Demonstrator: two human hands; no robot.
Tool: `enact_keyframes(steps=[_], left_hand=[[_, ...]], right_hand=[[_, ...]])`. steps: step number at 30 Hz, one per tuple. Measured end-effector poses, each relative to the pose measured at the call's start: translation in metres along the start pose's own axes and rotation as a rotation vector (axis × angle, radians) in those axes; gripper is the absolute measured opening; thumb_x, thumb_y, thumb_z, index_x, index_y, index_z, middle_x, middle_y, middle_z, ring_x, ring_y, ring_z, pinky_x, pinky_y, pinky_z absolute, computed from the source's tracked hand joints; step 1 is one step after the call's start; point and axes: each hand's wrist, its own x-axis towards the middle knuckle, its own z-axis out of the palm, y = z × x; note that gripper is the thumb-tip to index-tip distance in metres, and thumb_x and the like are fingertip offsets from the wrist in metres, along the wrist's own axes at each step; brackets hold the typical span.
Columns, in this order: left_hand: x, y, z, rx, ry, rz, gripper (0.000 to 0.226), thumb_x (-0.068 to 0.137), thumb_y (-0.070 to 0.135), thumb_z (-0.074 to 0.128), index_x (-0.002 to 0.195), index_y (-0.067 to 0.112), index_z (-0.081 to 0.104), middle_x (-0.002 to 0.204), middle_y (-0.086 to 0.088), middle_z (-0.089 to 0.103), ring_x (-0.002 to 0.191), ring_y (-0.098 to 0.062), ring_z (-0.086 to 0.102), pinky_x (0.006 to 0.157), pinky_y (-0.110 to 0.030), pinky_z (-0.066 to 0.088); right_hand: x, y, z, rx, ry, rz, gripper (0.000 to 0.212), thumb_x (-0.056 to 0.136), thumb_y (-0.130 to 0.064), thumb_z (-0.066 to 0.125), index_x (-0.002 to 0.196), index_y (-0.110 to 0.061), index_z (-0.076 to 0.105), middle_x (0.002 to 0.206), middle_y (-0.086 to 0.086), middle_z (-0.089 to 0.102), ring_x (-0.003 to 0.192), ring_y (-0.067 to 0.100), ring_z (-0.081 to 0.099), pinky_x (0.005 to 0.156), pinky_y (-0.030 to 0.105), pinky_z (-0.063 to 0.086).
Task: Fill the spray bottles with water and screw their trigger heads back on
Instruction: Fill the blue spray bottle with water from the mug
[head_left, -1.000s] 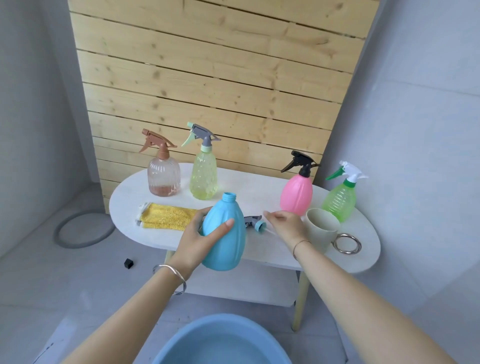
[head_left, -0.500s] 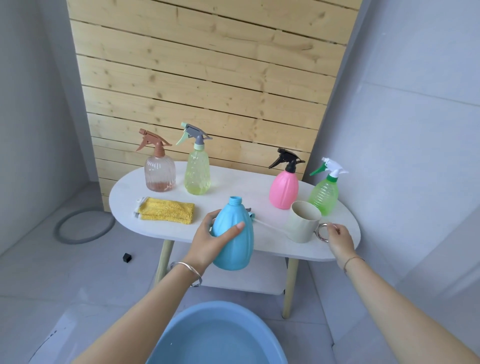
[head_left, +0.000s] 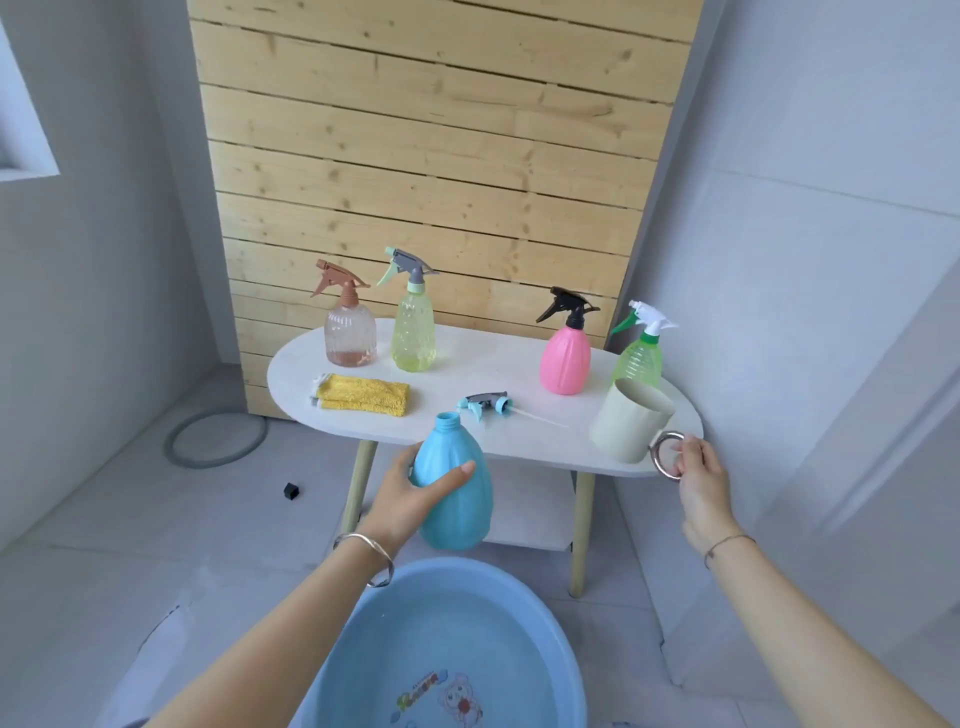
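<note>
Bottle (head_left: 460, 499): blue, uncapped; L hand (head_left: 405, 493) is wrapping its body, holding it upright in front of table (head_left: 493, 364), above basin (head_left: 467, 608).
Head (head_left: 485, 404): is lying on table, just behind bottle; R hand (head_left: 698, 475) is no longer touching it.
R hand: is now curling fingers round ring handle of cup (head_left: 626, 426) at table's right end.
Meaning: unscrewing appears done; filling is prob. starting, cup needing a dip in basin.
</note>
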Motion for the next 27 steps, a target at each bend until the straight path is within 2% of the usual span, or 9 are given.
enact_keyframes(steps=[4,7,9,13,15,18,22,24,27], left_hand=[[-0.024,-0.024,0.000,0.032,0.009,0.001,0.053,0.069,0.039,0.084,0.110,0.026,0.053,0.101,0.005,0.066,0.084,-0.001,0.065,0.065,-0.016,0.052],[-0.041,-0.048,-0.006,0.051,0.012,-0.005,0.062,0.062,0.048,0.084,0.111,0.034,0.048,0.103,0.009,0.064,0.089,-0.001,0.064,0.068,-0.016,0.052],[-0.053,-0.068,-0.012,0.089,0.010,-0.022,0.067,0.059,0.051,0.085,0.112,0.037,0.046,0.105,0.011,0.061,0.093,-0.003,0.063,0.070,-0.019,0.052],[-0.075,-0.117,-0.027,0.157,0.027,-0.079,0.058,0.072,0.031,0.082,0.119,0.028,0.047,0.107,0.010,0.060,0.093,-0.004,0.063,0.068,-0.019,0.052],[-0.084,-0.141,-0.037,0.187,0.040,-0.141,0.057,0.069,0.039,0.084,0.114,0.025,0.053,0.105,0.005,0.065,0.092,-0.009,0.065,0.067,-0.019,0.051],[-0.092,-0.167,-0.049,0.208,0.049,-0.201,0.060,0.062,0.047,0.086,0.109,0.024,0.057,0.102,0.004,0.068,0.091,-0.010,0.067,0.069,-0.019,0.050],[-0.096,-0.191,-0.060,0.222,0.080,-0.233,0.067,0.055,0.056,0.083,0.111,0.030,0.055,0.105,0.005,0.067,0.095,-0.011,0.065,0.077,-0.027,0.053],[-0.097,-0.203,-0.063,0.228,0.060,-0.257,0.072,0.049,0.062,0.080,0.110,0.034,0.055,0.106,0.007,0.067,0.096,-0.012,0.065,0.084,-0.035,0.055],[-0.096,-0.213,-0.061,0.243,0.017,-0.262,0.075,0.047,0.064,0.078,0.112,0.033,0.055,0.105,0.009,0.067,0.095,-0.009,0.065,0.081,-0.032,0.055]], right_hand=[[-0.035,-0.010,0.006,0.215,-0.082,0.067,0.030,0.099,-0.021,0.046,0.069,-0.018,0.050,0.066,-0.001,0.040,0.059,0.010,0.036,0.070,0.023,0.032],[-0.061,0.003,0.012,0.300,-0.202,0.157,0.033,0.097,-0.021,0.050,0.064,-0.019,0.047,0.055,-0.009,0.039,0.050,0.007,0.031,0.073,0.028,0.030],[-0.081,0.025,0.016,0.216,-0.279,0.208,0.036,0.093,-0.026,0.058,0.059,-0.023,0.049,0.051,-0.012,0.036,0.054,0.009,0.031,0.073,0.030,0.032],[-0.123,0.085,0.020,-0.018,-0.403,0.312,0.038,0.091,-0.027,0.061,0.059,-0.020,0.041,0.057,-0.005,0.030,0.059,0.013,0.028,0.063,0.027,0.027],[-0.143,0.117,0.022,-0.189,-0.467,0.288,0.041,0.093,-0.027,0.059,0.061,-0.019,0.035,0.060,-0.003,0.028,0.058,0.012,0.028,0.056,0.024,0.023],[-0.162,0.160,0.019,-0.389,-0.535,0.232,0.037,0.093,-0.024,0.058,0.063,-0.014,0.039,0.057,-0.004,0.032,0.057,0.011,0.030,0.047,0.017,0.024],[-0.175,0.202,0.013,-0.523,-0.526,0.202,0.039,0.090,-0.022,0.063,0.061,-0.014,0.038,0.060,0.004,0.043,0.061,0.017,0.037,0.055,0.027,0.029],[-0.178,0.216,0.011,-0.572,-0.509,0.199,0.042,0.086,-0.019,0.067,0.056,-0.014,0.038,0.056,0.001,0.042,0.057,0.016,0.036,0.051,0.022,0.028],[-0.180,0.226,0.012,-0.652,-0.523,0.182,0.037,0.084,-0.021,0.069,0.058,-0.006,0.048,0.055,0.002,0.045,0.055,0.016,0.038,0.049,0.019,0.029]])
